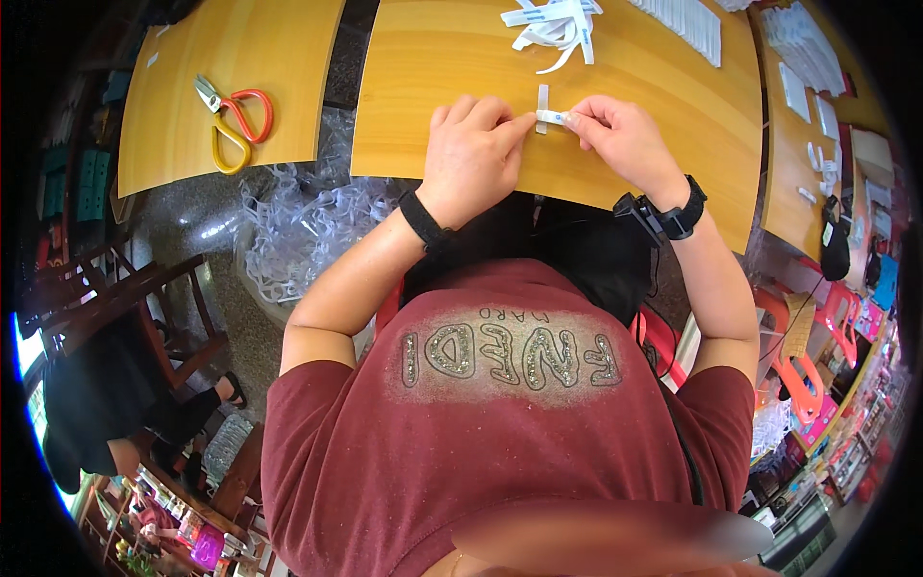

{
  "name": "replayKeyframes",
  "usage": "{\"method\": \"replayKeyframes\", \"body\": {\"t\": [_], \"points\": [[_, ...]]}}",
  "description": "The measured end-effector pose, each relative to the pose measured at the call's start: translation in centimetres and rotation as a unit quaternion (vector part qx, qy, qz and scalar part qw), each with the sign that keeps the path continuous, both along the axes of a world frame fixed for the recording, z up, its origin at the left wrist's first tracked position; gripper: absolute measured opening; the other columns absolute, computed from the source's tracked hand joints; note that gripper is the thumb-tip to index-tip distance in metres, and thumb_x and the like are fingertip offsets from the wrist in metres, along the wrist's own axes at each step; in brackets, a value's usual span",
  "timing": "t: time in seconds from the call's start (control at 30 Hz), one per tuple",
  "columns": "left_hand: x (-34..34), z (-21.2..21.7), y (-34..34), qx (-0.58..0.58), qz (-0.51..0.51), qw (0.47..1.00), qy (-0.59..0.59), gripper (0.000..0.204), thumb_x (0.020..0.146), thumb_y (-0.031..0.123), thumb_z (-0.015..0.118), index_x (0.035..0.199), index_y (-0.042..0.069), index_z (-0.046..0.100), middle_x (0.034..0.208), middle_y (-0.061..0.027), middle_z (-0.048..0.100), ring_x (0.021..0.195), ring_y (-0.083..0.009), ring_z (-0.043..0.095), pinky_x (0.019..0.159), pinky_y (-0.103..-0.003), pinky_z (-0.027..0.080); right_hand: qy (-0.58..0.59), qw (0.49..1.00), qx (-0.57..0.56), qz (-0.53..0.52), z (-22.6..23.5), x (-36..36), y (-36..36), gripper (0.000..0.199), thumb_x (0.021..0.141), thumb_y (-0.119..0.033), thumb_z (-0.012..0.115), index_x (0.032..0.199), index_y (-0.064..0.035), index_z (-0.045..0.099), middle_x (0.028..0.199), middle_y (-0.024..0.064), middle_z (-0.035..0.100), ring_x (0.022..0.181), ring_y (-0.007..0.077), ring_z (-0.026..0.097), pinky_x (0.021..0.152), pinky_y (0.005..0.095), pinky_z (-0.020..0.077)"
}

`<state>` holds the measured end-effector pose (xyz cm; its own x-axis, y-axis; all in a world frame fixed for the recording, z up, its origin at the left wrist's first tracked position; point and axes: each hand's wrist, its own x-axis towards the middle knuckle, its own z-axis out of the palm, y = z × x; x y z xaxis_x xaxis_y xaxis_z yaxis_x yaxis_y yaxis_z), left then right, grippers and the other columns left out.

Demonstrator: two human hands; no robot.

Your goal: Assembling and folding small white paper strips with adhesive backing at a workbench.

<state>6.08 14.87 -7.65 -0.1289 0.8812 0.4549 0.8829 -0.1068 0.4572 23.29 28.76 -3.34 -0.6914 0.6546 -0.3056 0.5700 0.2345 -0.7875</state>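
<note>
The yellow wooden table (433, 58) lay beneath both hands, its near edge running just under the wrists and its left edge well apart from the left hand. A second table (279, 58) stood farther left, across a dark gap. Below that gap, left of the left forearm, a heap of clear plastic (298, 231) gathered low down. Bare wood gave open room left of the left hand and between the right hand and the table's right edge.

The left hand (479, 144) was curled, its index fingertip at the left end of a short white strip; whether it pinched the strip could not be told. The right hand (620, 144) gripped the other end between thumb and finger. Well left of the left hand, red-and-yellow-handled scissors (236, 120) rested on the second table. Beyond both hands lay a loose pile of white strips (560, 27), open wood between. The short white strip (551, 117), between the hands, crossed a narrow pale strip (543, 96).
</note>
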Motion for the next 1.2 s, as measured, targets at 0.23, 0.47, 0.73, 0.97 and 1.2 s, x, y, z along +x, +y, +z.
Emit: {"method": "replayKeyframes", "body": {"t": [0.23,0.47,0.73,0.97,1.2], "points": [[0.0,-0.3,0.0,0.011,-0.004,1.000,-0.002,0.023,0.080,0.011,0.069,0.101,0.018,0.076,0.087,0.0013,0.061,0.084,-0.0212,0.058,0.075,-0.037,0.041,-0.047,0.999,0.008,-0.001,0.2,-0.9,0.0,0.026,0.093,-0.025,0.065,0.094,0.0002,0.070,0.071,0.0059,0.067,0.065,0.0132,0.062,0.062,0.0291,0.0485],[0.1,0.0,-0.1,0.006,-0.001,1.000,-0.005,0.021,0.079,0.011,0.070,0.099,0.017,0.076,0.087,0.0011,0.062,0.084,-0.0214,0.059,0.075,-0.037,0.042,-0.057,0.997,0.045,-0.016,-0.2,-1.1,-0.3,0.029,0.091,-0.027,0.065,0.090,0.0016,0.070,0.071,0.0117,0.068,0.064,0.0198,0.063,0.062,0.0334,0.0499],[0.2,0.4,0.0,-0.013,-0.010,1.000,0.006,0.033,0.082,0.013,0.068,0.113,0.022,0.072,0.091,0.0002,0.061,0.085,-0.0216,0.058,0.075,-0.038,0.041,-0.055,0.995,0.087,-0.014,-0.4,-1.3,-0.5,0.029,0.089,-0.026,0.063,0.088,0.0011,0.071,0.077,0.0185,0.069,0.069,0.0314,0.067,0.064,0.0380,0.0517],[-0.1,0.3,0.0,-0.034,-0.032,0.998,0.044,0.035,0.084,0.016,0.067,0.117,0.025,0.071,0.091,-0.0010,0.057,0.084,-0.0221,0.056,0.073,-0.039,0.040,-0.092,0.994,-0.051,0.008,0.6,1.5,2.4,0.027,0.090,-0.028,0.068,0.087,-0.0014,0.071,0.068,0.0057,0.067,0.057,0.0141,0.061,0.053,0.0288,0.0469],[-0.1,0.5,0.0,-0.041,-0.031,0.997,0.053,0.034,0.086,0.015,0.066,0.118,0.024,0.071,0.091,-0.0028,0.057,0.085,-0.0231,0.056,0.073,-0.039,0.040,-0.060,0.987,-0.133,-0.064,1.2,5.8,4.2,0.020,0.092,-0.024,0.070,0.090,-0.0046,0.067,0.069,-0.0037,0.060,0.053,0.0013,0.051,0.047,0.0174,0.0413]]}}
